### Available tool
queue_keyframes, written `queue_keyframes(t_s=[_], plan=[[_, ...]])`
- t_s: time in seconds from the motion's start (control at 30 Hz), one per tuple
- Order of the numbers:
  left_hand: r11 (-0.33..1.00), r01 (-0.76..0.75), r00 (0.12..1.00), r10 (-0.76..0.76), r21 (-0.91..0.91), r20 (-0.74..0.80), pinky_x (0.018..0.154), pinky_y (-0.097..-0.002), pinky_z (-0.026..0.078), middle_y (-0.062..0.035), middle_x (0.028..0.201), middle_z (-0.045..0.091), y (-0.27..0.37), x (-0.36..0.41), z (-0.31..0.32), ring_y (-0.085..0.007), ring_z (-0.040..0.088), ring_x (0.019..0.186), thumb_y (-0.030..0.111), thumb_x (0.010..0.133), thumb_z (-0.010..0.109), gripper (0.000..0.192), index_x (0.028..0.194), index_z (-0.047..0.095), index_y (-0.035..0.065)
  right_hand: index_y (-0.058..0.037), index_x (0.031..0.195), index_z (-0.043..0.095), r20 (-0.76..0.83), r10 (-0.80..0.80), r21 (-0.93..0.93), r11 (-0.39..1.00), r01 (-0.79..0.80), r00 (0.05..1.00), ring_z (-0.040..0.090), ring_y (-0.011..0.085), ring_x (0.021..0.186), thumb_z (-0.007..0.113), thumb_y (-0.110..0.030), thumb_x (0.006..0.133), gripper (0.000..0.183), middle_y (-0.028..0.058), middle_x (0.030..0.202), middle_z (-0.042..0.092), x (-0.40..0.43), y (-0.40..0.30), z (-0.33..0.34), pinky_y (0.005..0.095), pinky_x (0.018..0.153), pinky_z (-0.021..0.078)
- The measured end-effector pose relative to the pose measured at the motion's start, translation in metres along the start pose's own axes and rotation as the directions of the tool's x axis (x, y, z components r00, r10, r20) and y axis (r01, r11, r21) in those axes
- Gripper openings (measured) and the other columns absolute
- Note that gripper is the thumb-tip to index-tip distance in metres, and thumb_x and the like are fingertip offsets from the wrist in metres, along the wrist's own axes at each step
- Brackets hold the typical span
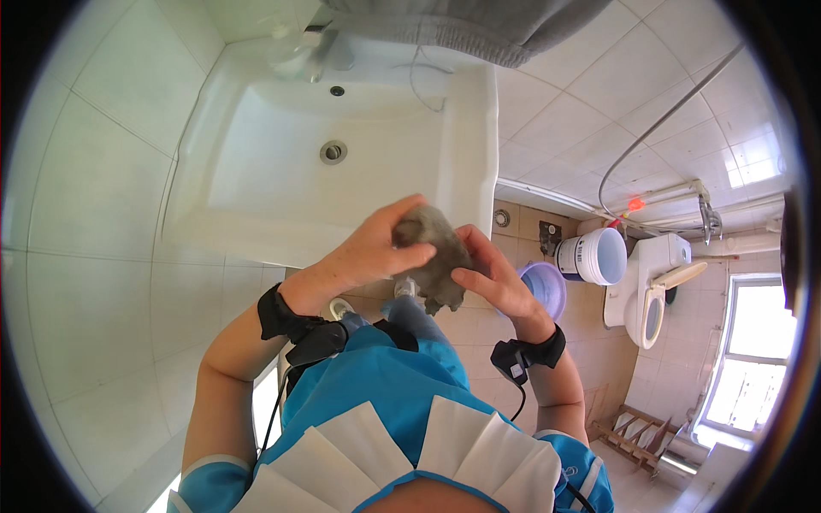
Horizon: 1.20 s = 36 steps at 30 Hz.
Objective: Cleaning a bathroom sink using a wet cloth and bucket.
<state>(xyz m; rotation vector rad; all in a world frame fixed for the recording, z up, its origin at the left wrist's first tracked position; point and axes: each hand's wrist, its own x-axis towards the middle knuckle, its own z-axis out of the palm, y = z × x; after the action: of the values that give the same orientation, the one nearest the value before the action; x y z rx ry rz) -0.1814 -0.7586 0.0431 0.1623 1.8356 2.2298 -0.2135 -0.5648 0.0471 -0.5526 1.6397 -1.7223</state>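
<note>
A crumpled grey cloth (pixel 439 256) is between my two hands, just past the near right corner of a white ceramic sink (pixel 378 186). My left hand (pixel 378 247) grips its upper left part, with the thumb across the front. At the cloth's right side, the thumb and fingers of my right hand (pixel 494 272) pinch its edge. The lower end hangs loose above the floor. In the basin I see a metal drain (pixel 333 152) and, above it, a small overflow hole (pixel 337 91). A chrome faucet (pixel 321 51) stands at the far left rim.
A grey towel (pixel 474 22) hangs over the sink's far edge. To the right are a purple basin (pixel 545 288), a white bucket (pixel 596 256) and a toilet (pixel 651 301) with its seat tilted. A shower hose (pixel 632 141) runs along the tiled wall. A wooden rack (pixel 632 436) stands lower right.
</note>
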Motion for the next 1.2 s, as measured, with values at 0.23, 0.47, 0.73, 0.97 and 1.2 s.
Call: queue_keyframes(t_s=[0.23,0.47,0.73,0.97,1.2], plan=[[0.998,0.062,0.997,-0.063,0.018,0.054,0.073,-0.0222,0.041,-0.0007,0.088,0.054,0.008,0.003,-0.023,-0.0064,0.049,0.082,0.009,0.076,0.061,0.029,0.102,0.05,0.0011,-0.0009,0.101,0.047,0.057,0.102,-0.025,0.995,-0.1,0.993,0.046,0.0063,0.08,0.057,-0.009,0.081,0.025,-0.0002,0.085,0.051,0.016,-0.006,-0.015,0.0221,0.067,0.0402],[0.986,0.083,0.995,-0.074,0.145,-0.067,0.067,-0.0194,0.041,0.0028,0.074,0.052,0.023,0.016,-0.023,-0.0054,0.049,0.072,0.013,0.075,0.066,0.025,0.092,0.053,0.0012,-0.0056,0.088,0.049,-0.134,-0.065,0.2,0.976,0.091,0.989,0.046,0.0041,0.069,0.059,-0.008,0.08,0.013,-0.0027,0.077,0.051,0.021,-0.019,-0.037,0.019,0.062,0.0384],[0.927,-0.11,0.948,0.207,0.358,-0.244,0.058,-0.0212,0.039,0.0026,0.069,0.049,-0.025,0.006,-0.06,-0.0053,0.048,0.067,0.014,0.079,0.06,0.011,0.082,0.054,0.0047,-0.0048,0.079,0.051,-0.229,-0.153,0.018,0.987,0.162,0.961,0.05,0.0088,0.068,0.06,-0.006,0.076,0.009,0.001,0.074,0.052,0.01,-0.052,-0.083,0.0215,0.057,0.0397],[0.823,0.249,0.801,0.121,0.511,-0.586,0.053,-0.0207,0.039,0.0022,0.062,0.05,-0.087,-0.065,-0.127,-0.0054,0.047,0.059,0.01,0.08,0.057,0.006,0.079,0.055,0.0037,-0.0091,0.074,0.056,0.365,-0.263,-0.838,0.326,0.438,0.893,0.05,0.0224,0.092,0.067,-0.015,0.067,0.014,0.0026,0.089,0.056,0.026,0.04,-0.075,0.0375,0.087,0.034],[0.684,0.261,0.75,0.3,0.681,-0.589,0.053,-0.0219,0.039,-0.0015,0.06,0.05,-0.087,-0.064,-0.126,-0.0087,0.047,0.056,0.007,0.078,0.057,0.004,0.078,0.055,0.0045,-0.0112,0.081,0.058,0.461,-0.224,-0.886,-0.058,0.461,0.859,0.045,0.0185,0.107,0.058,-0.016,0.072,0.01,0.0018,0.108,0.053,0.044,0.071,-0.086,0.039,0.093,0.0323]])
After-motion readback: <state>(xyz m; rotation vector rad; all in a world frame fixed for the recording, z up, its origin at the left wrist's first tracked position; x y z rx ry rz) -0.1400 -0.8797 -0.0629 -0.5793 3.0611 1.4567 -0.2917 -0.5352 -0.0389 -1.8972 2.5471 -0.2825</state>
